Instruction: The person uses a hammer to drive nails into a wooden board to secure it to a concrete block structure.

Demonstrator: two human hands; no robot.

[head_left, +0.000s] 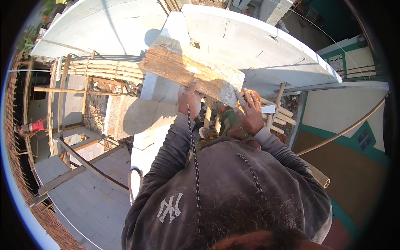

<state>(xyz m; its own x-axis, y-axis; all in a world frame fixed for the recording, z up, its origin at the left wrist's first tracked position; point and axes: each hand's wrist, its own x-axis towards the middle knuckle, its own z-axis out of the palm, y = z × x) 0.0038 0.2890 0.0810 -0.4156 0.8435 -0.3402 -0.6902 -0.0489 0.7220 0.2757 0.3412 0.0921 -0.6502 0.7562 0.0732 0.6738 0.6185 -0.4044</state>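
A short, worn wooden board (pixel 183 66) lies tilted across the light block wall ahead of me, its right end whitish with dried mortar. My left hand (pixel 189 100) grips its near edge, with the thumb on top and the other fingers hidden beneath. At the board's right end is my right hand (pixel 251 113), fingers stretched out and the index finger against the corner. Just behind those fingers shows a round orange thing (pixel 253 96), mostly covered. A small white piece (pixel 268 108) sits beside the right hand.
Block walls (pixel 258 46) curve ahead and to the right. Another wide board (pixel 129 116) extends leftward from the wall top. Bamboo poles (pixel 283 114) are below on the right, and bamboo scaffolding (pixel 85 89) is on the left. A person in red (pixel 35 126) is at far left, below.
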